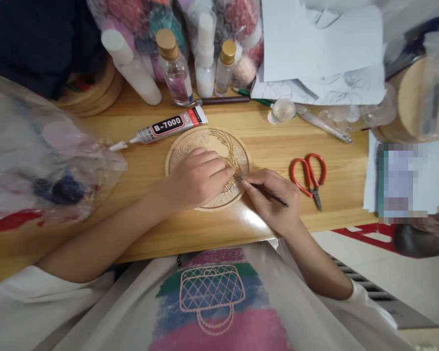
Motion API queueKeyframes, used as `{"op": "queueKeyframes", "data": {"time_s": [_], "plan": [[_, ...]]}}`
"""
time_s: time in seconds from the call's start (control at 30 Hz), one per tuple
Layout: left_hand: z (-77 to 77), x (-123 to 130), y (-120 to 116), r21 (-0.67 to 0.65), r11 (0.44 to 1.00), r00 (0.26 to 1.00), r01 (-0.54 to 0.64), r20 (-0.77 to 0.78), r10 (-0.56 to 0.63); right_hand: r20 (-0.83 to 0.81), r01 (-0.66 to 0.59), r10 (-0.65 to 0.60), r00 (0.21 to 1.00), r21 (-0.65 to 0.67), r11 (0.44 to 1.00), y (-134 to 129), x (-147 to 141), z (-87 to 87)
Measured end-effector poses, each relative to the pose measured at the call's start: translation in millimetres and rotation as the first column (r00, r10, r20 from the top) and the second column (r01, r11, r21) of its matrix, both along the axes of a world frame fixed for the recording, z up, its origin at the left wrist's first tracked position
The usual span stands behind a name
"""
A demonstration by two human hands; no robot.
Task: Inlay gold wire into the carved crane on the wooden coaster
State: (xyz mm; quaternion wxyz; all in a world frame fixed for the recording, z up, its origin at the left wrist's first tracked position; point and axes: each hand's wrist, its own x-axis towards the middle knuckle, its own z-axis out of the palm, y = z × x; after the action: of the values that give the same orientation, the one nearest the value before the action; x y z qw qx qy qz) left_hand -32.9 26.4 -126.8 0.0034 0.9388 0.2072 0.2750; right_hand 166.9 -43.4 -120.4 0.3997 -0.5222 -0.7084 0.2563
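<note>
A round carved wooden plate [175, 152] lies on the table, with a raised rim and fine line patterns. Gold-coloured wire work [229, 184] covers part of its right side. My left hand [195, 180] rests over the plate, fingers curled together and tips at the gold work; what they pinch is hidden. From the right, my right hand [276, 200] grips a slim dark tool [265, 193] between thumb and fingers, its fine point touching or close to the gold work beside my left fingertips. Its exact kind is unclear.
Red-handled pliers [310, 176] lie right of my right hand. Behind the plate are a B-7000 glue tube [171, 125], several bottles [175, 73] and a dark pen-like stick [223, 101]. Papers [322, 48] lie at the back right, a plastic bag [58, 161] at left.
</note>
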Motion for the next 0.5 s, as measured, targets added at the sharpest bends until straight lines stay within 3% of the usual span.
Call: {"op": "queueKeyframes", "data": {"time_s": [0.5], "plan": [[1.3,-0.9,-0.6,-0.003,1.000,0.998,-0.024,-0.049,0.024,-0.016,-0.003,0.003,1.000,-0.021,1.000,0.9,2.9,-0.8]]}}
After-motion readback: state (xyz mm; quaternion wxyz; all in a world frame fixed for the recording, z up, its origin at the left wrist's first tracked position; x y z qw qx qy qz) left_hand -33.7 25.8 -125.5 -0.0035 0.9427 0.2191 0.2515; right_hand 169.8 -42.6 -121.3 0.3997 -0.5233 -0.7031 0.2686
